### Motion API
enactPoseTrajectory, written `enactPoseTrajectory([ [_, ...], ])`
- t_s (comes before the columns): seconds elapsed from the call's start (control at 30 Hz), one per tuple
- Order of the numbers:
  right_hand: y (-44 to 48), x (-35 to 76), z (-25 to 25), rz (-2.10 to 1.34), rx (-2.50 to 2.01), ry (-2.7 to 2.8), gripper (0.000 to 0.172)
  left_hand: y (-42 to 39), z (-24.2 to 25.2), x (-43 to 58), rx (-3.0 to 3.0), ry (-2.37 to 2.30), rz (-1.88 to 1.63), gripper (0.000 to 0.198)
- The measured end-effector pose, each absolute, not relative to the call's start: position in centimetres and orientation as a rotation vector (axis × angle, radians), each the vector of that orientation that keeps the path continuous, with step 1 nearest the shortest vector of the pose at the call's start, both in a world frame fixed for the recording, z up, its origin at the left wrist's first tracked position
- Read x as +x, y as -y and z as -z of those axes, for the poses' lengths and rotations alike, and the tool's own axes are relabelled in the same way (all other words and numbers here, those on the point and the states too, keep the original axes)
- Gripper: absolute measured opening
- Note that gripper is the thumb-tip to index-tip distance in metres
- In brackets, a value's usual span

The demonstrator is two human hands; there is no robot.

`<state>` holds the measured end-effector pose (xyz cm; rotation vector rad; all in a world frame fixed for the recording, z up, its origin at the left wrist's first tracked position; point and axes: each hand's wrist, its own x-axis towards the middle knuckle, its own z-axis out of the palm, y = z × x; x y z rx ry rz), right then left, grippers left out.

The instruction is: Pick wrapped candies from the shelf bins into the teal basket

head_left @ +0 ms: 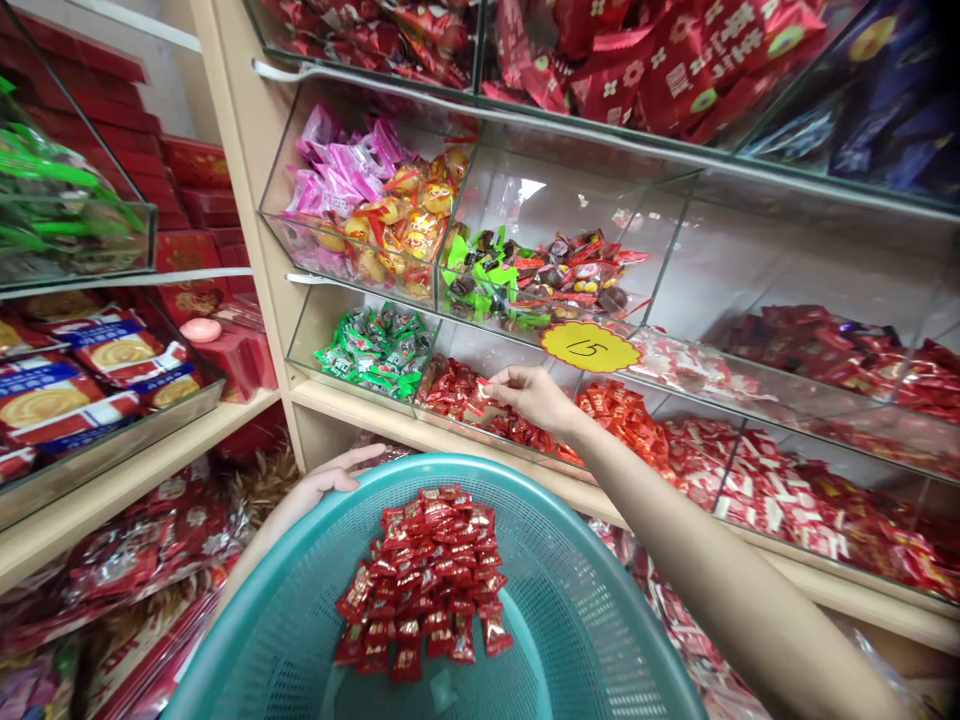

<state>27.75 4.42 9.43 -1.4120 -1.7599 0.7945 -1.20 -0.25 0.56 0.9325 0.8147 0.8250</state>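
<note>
A teal plastic basket with perforated walls is in front of me, with a heap of red-wrapped candies inside. My left arm reaches round its left side, and my left hand holds the far rim, fingers partly stretched along it. Over a low clear bin on the shelf, my right hand is closed in a pinch on a small wrapped candy, mostly covered by the fingertips. Loose red candies lie in the bin just below and beside that hand.
Green-wrapped candies fill the bin to the left, orange-red ones the right. A yellow price tag marked 15 sits just above my right hand. Glass-fronted bins rise above, and a wooden upright stands left.
</note>
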Motion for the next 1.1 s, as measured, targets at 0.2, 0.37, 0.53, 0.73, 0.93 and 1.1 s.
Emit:
enactPoseTrajectory([
  [0.2,-3.0,26.8,-10.0,-0.977,-1.318,1.672,0.017,0.4,-0.5,-1.2,0.876,-0.823,-0.817,0.067],
  [0.37,-1.7,25.5,-10.3,-1.112,-1.292,1.694,0.016,0.2,-0.4,-1.2,0.860,-0.821,-0.803,0.069],
  [0.53,-0.8,23.0,-8.7,-1.241,-1.269,1.818,0.014,-0.3,0.2,-1.4,0.842,-0.829,-0.771,0.075],
  [0.73,-0.8,19.7,-5.9,-1.302,-1.244,1.991,0.004,-0.5,0.5,-1.7,0.866,-0.873,-0.754,0.074],
  [0.93,-0.9,18.2,-4.3,-1.099,-1.306,2.223,0.007,0.2,-0.8,-1.1,0.840,-0.927,-0.762,0.076],
  [1.1,-0.8,18.0,-3.8,-0.852,-1.354,2.390,0.007,0.4,-1.1,-1.0,0.839,-0.931,-0.765,0.077],
])
